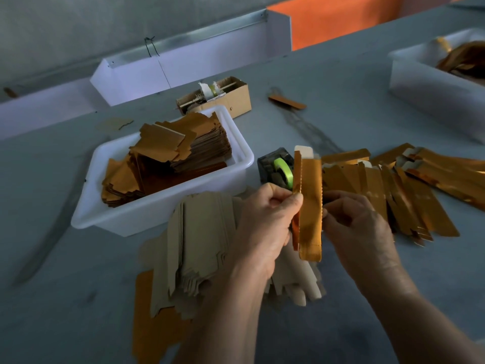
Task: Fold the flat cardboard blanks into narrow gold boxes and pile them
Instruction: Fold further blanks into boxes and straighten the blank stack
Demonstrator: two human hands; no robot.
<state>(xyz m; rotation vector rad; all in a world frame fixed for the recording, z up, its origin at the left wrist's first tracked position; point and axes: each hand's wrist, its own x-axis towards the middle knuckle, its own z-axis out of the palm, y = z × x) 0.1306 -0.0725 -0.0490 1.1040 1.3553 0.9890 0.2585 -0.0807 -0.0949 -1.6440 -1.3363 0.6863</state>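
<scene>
- Well to the left of the hands and farther out, a white tub [241, 153] holds stacks of gold blanks [168, 164], gold faces up.
- Under and just left of the left hand, a fanned stack of flat cardboard blanks [194, 248] lies plain side up on the grey table [65, 298].
- The left hand [262, 227] pinches the left edge of a narrow gold box [309, 206] between thumb and curled fingers — the box stands upright between both hands, above the table.
- Just beyond the hands sits a dark tape dispenser [275, 166] with a green roll.
- The right hand [359, 229], fingers curled, grips the box's right edge.
- To the right of the right hand, a pile of folded gold boxes [393, 190] lies spread across the table.
</scene>
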